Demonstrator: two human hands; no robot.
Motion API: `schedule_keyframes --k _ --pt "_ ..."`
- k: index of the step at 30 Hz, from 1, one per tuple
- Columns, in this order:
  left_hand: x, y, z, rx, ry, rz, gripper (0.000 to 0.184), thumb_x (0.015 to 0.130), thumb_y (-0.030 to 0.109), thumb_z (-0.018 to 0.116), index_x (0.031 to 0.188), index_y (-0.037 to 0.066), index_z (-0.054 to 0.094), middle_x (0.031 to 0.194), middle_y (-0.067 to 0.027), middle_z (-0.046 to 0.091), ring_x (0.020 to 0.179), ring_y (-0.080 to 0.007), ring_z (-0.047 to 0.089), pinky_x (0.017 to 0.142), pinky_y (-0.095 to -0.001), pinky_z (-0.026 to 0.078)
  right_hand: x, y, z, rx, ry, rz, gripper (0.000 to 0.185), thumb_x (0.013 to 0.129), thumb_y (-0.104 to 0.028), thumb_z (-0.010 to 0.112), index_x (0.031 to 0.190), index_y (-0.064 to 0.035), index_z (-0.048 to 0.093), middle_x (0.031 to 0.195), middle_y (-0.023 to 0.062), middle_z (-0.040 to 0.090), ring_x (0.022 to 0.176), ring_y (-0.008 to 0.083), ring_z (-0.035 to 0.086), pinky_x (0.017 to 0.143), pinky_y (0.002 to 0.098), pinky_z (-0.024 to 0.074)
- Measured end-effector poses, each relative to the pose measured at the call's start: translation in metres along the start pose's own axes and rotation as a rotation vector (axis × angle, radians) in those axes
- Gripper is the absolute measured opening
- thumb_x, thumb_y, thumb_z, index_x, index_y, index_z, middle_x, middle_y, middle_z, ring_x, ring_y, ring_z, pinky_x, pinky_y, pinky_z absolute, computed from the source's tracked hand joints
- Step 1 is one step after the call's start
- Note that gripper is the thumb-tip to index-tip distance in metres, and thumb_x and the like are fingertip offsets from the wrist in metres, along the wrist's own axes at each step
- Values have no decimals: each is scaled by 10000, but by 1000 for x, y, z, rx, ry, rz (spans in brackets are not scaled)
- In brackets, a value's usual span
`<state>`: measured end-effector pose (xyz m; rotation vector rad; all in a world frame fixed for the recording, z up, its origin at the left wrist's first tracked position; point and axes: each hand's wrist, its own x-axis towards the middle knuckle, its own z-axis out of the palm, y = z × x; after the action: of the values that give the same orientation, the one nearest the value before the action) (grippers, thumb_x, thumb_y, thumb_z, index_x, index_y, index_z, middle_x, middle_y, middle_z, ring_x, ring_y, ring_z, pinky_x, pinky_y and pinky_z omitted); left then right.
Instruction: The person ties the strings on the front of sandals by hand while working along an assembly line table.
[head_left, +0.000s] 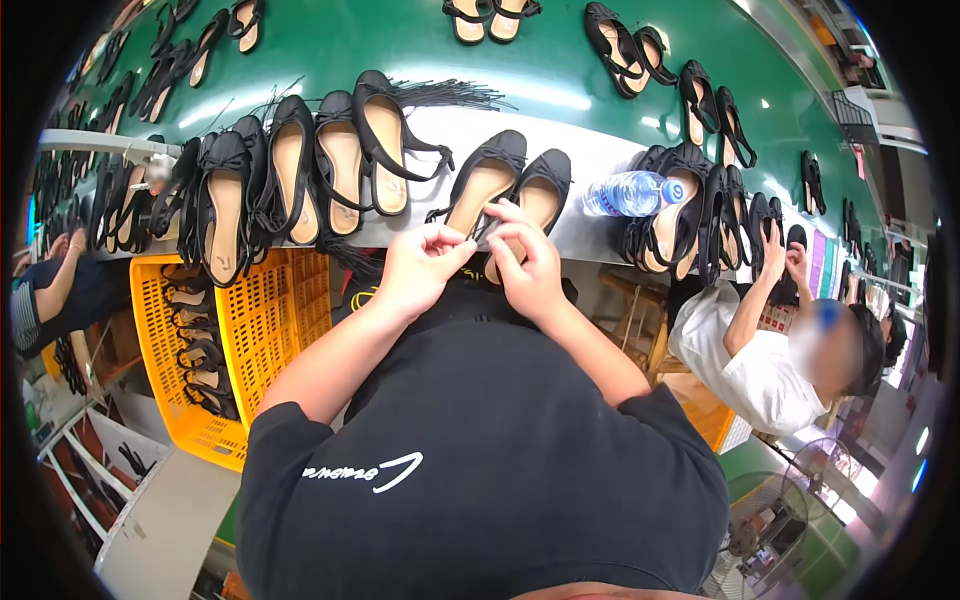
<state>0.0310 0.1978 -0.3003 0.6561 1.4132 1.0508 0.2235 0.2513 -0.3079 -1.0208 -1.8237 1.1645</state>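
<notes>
At the near edge of the bench, a pair of black bow-front slingback shoes stands in front of me, a left shoe (482, 185) and a right shoe (541, 197), both with beige insoles. My left hand (430, 265) is closed, thumb and forefinger pinched together at the shoes' heel end. Close beside it, my right hand (525, 262) has its fingers bent inward in a pinch. A thin black strap (484, 234) shows between the fingertips of both hands; its ends are hidden by the fingers.
More black slingbacks (290, 165) crowd the bench to the left, beside loose black straps (450, 94). A water bottle (632, 194) lies on shoes at right. A yellow crate (190, 400) holding shoes stands lower left. Beyond the white strip is a green surface (380, 35). A person in white (745, 365) works at right.
</notes>
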Motion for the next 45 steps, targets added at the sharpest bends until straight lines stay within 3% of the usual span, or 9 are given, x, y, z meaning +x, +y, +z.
schedule_keyframes --k 3,4,5,8,12,15,25,33,45 --pt "-5 10 2 408 76 316 80 944 78 852 980 28 801 881 1 722 650 -55 509 622 -230 406 9 1 15 109 14 97 43 1058 -53 672 1032 -20 682 1373 173 747 1470 373 595 1195 473 464" --pt "-7 14 4 409 78 315 80 944 78 852 980 28 801 881 1 722 650 -55 509 622 -230 406 12 1 17 16 18 64 54 1064 -70 681 1050 -18 680 1228 143 782 1299 322 707 1087 427 543" --pt "-9 17 7 414 124 340 80 933 76 855 972 26 806 892 -1 725 651 -55 501 613 -239 402 16 -2 17 18 14 63 54 1064 -70 681 1050 -18 680 1228 143 782 1299 322 707 1087 427 543" --pt "-6 13 6 414 180 366 90 920 79 863 974 24 817 895 -4 726 652 -56 494 596 -252 398 32 -11 16 21 -98 261 157 1023 -100 752 1133 10 732 1003 121 803 885 233 779 827 361 616" --pt "-2 5 5 404 209 415 111 922 108 861 994 34 822 830 -29 717 608 -90 512 573 -284 423 48 -7 11 277 -178 482 119 1043 -44 750 1134 8 694 968 72 774 892 114 739 794 272 606" --pt "1 2 7 421 221 427 109 918 111 866 992 40 829 816 -34 723 601 -94 510 566 -283 421 53 -6 6 180 -195 578 117 1048 -45 746 1134 21 704 965 85 786 899 123 751 784 275 609" --pt "6 7 9 347 161 257 145 950 122 863 1028 5 832 859 18 719 653 -30 474 592 -244 419 49 -10 -18 161 -394 427 206 1084 -106 702 1221 28 777 1072 85 807 982 123 740 897 287 590" --pt "5 13 15 432 161 377 159 976 145 824 1072 19 819 861 -54 743 615 -99 540 599 -286 468 53 -4 -22 146 -348 528 215 1055 -65 729 1240 26 790 1096 72 805 1005 125 733 918 293 591" --pt "8 8 20 435 197 433 117 937 109 826 1024 30 825 840 -36 738 603 -94 547 577 -288 453 35 24 -6 448 -84 607 191 1018 -31 770 1204 16 767 1041 72 808 956 126 746 865 275 594"
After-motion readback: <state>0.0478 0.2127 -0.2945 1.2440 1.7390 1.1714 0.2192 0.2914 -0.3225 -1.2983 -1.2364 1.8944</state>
